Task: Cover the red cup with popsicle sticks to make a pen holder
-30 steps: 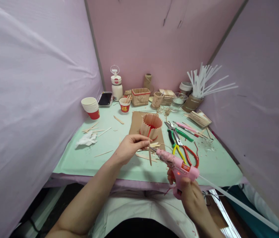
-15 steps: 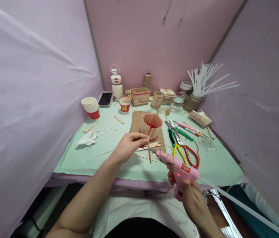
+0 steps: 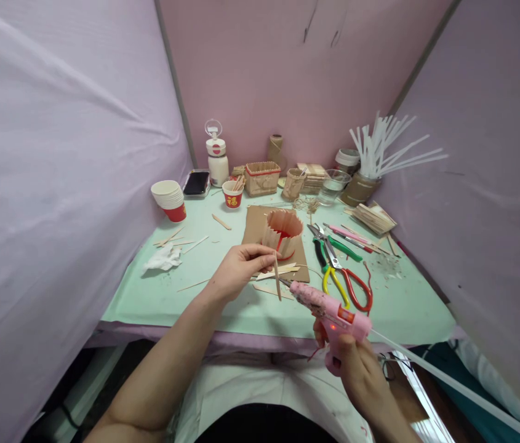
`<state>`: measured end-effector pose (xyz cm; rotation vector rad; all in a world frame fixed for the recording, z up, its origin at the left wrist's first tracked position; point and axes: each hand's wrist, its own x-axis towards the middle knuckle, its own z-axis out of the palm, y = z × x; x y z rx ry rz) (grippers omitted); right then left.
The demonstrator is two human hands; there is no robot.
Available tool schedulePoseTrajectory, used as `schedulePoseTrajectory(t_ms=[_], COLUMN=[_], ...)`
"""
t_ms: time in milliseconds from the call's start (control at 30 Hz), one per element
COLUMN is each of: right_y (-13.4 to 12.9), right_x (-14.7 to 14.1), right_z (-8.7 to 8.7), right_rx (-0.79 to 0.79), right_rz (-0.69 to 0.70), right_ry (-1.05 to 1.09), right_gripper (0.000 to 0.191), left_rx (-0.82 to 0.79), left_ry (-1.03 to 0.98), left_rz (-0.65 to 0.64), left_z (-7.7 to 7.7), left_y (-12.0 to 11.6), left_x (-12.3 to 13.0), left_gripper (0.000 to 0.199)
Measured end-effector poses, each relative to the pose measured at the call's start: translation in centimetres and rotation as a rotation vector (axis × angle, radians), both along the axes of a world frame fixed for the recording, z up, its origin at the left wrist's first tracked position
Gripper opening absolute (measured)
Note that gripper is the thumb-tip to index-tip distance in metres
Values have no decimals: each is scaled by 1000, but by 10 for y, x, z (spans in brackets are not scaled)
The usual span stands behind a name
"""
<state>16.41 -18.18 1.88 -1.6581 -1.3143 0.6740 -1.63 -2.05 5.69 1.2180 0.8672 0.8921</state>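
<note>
Between the thumb and fingers of my left hand [image 3: 245, 267] is the top end of a thin wooden craft stick [image 3: 278, 283], hanging roughly upright. My right hand [image 3: 356, 363] grips a pink hot glue gun [image 3: 328, 311], whose nozzle points left at the stick, close to its side; whether they touch I cannot tell. A long white glue stick [image 3: 448, 381] trails from the gun's back, and a small light on it glows orange. Just beyond my left hand stands a round cup of upright craft sticks [image 3: 282, 234] with red inside, on a brown cardboard piece [image 3: 253, 224].
Pliers [image 3: 324, 258] and red-handled scissors [image 3: 354, 286] lie right of the cardboard. Stacked paper cups [image 3: 167, 200] and a crumpled tissue [image 3: 162, 257] are at left. Along the back stand a white bottle [image 3: 218, 166], a stick-sided box [image 3: 262, 179] and a jar of glue sticks [image 3: 361, 187].
Almost nothing differs. My left hand and the stick have shifted very slightly up; the glue gun keeps nearly the same place beside the stick.
</note>
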Motion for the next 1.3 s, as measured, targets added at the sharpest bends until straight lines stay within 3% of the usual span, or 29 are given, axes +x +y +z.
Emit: schedulePoseTrajectory(t_ms=[333, 800, 1033, 1167, 1300], right_y=[-1, -2, -6, -4, 12], right_x=[-4, -4, 4, 20, 66], right_z=[6, 7, -1, -7, -8], right_rx=[-87, -139, -125, -137, 5], right_rz=[-72, -63, -1, 56, -55], right_ry=[73, 118, 88, 32, -273], right_gripper=[61, 60, 55, 53, 42], left_rx=[12, 21, 24, 48, 122], left_ry=[-2, -17, -37, -30, 28], left_rz=[-6, 23, 53, 72, 90], left_z=[0, 6, 3, 3, 3], left_y=[0, 3, 7, 9, 10], left_x=[-1, -2, -3, -3, -3], left_gripper=[23, 23, 21, 20, 21])
